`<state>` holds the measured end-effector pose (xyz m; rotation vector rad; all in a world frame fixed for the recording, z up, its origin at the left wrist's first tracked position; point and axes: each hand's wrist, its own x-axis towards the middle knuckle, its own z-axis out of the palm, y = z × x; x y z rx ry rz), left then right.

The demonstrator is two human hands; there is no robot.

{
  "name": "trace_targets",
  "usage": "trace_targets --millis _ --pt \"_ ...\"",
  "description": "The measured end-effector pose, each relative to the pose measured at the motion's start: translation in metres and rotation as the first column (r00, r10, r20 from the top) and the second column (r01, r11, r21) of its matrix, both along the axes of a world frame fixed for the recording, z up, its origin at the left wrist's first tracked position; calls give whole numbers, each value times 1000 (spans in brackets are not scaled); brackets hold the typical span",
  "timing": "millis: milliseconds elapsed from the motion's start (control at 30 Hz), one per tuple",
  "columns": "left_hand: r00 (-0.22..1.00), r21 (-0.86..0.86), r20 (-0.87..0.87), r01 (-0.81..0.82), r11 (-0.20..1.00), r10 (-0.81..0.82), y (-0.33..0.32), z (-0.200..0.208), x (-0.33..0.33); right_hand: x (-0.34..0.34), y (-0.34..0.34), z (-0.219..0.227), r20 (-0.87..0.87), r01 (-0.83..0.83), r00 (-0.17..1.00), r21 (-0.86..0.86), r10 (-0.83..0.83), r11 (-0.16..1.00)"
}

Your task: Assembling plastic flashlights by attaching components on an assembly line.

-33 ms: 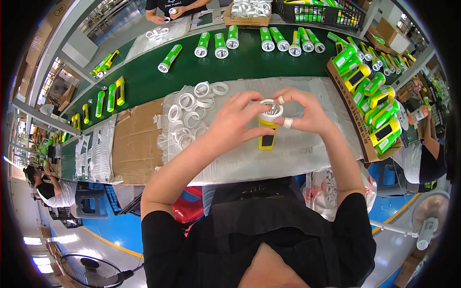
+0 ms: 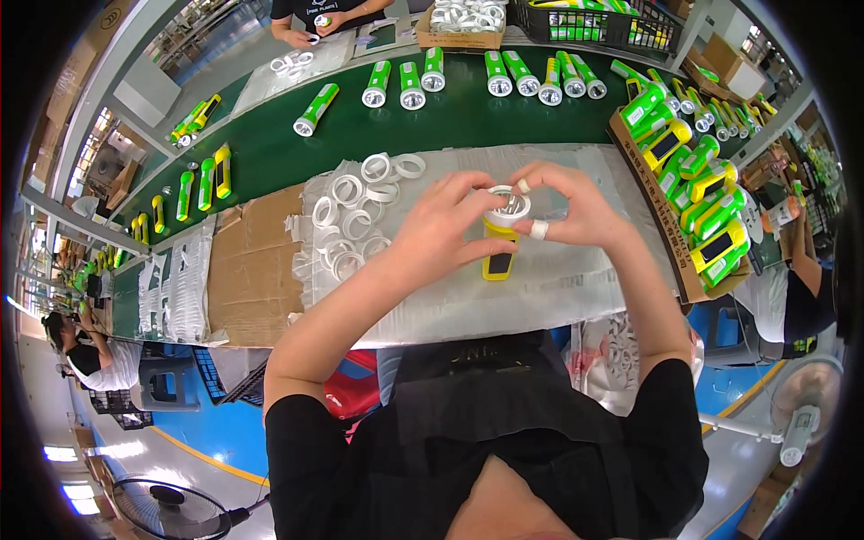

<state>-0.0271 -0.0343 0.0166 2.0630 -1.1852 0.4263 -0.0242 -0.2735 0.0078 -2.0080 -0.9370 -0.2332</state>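
Observation:
A yellow flashlight (image 2: 499,265) with a dark panel on its body stands head up on the plastic-covered work surface. The white ring (image 2: 513,220) around its head is gripped from both sides. My left hand (image 2: 441,220) curls its fingers and thumb about the left of the head. From the right, my right hand (image 2: 576,209) pinches the rim, with pale bands on its thumb and a finger. Part of the head lies hidden behind the fingers. Loose white rings (image 2: 358,222) lie in a heap left of my left hand.
A carton (image 2: 656,200) full of green and yellow flashlights stands to the right. Several green flashlights (image 2: 412,87) lie across the green belt (image 2: 270,121). A flattened cardboard piece (image 2: 256,261) is at left. Opposite, a person's hand (image 2: 326,22) holds a small part.

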Motion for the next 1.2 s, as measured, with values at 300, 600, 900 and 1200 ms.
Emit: trace_targets --millis 300,600,900,1200 --pt "982 -66 -180 52 996 -63 -16 -12 -1 5 12 80 -183 -216 974 -582 133 784" --pt "976 -100 -199 69 993 -88 -22 -15 1 10 14 84 -178 -248 968 -605 176 757" --pt "987 -117 -140 58 991 -74 -25 -19 3 6 24 78 -186 -12 973 -635 -137 772" --pt "988 -165 -151 -9 986 -16 -27 -22 4 1 22 56 39 224 972 -460 -233 859"
